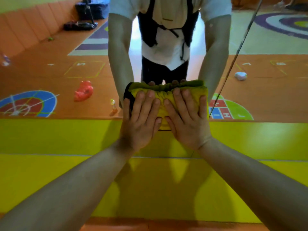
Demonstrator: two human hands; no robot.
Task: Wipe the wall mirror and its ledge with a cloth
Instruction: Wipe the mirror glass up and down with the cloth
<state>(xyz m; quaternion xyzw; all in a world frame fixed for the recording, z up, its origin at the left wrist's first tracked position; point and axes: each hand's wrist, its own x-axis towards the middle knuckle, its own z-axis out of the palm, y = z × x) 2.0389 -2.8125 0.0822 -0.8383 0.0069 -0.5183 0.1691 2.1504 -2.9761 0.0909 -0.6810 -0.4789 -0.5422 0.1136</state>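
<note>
The cloth (164, 95) lay bunched against the mirror (50, 72) under the left hand (141, 120) and right hand (187, 120), both pressing flat-fingered, arms outstretched.

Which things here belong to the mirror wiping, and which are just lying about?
Job: cloth, mirror, ledge, left hand, right hand.
Lying about, seen reflected: red bag, white lump, small bottle, dark bags.
</note>
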